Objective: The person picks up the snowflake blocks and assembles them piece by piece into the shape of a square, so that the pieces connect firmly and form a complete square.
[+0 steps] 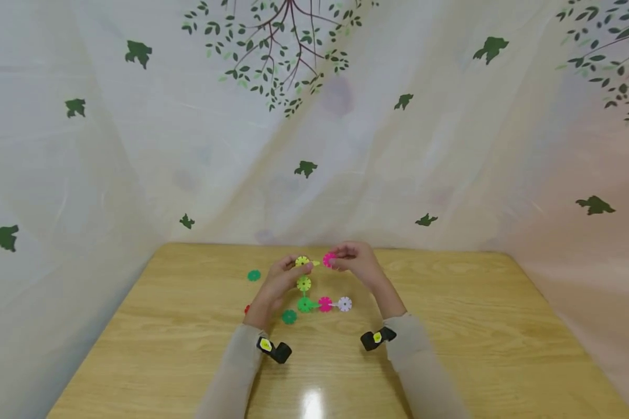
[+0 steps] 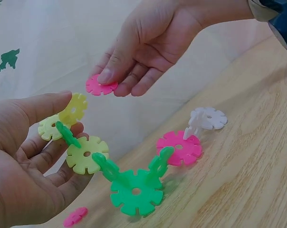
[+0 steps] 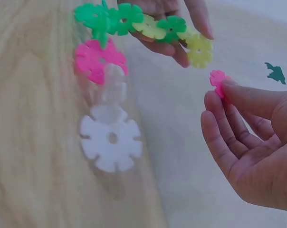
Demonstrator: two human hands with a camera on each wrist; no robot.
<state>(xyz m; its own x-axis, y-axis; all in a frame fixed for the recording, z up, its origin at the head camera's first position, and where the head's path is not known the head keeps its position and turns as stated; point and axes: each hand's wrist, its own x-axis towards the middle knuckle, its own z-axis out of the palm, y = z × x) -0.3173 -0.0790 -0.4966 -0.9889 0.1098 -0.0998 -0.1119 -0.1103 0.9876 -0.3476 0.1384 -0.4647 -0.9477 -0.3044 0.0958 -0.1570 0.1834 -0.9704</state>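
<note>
My left hand (image 1: 282, 278) grips the upper end of a chain of interlocking notched discs. Its yellow discs (image 2: 87, 155) lie by my fingers, joined by a green disc. Lower down, a green disc (image 2: 136, 192) forms the corner, and the chain runs right through a pink disc (image 2: 179, 147) to white discs (image 3: 111, 138). Between thumb and fingers, my right hand (image 1: 360, 265) pinches a loose pink disc (image 2: 101, 85). That disc is held apart from the yellow disc (image 3: 199, 50) at the chain's end, a short gap between them.
Loose green discs lie on the wooden table (image 1: 451, 349), one disc (image 1: 254, 275) beyond my left hand and another disc (image 1: 289, 316) near its wrist. A red disc (image 1: 247, 309) is partly hidden by the left forearm. Behind the table hangs a pale cloth (image 1: 230, 174) with leaf prints.
</note>
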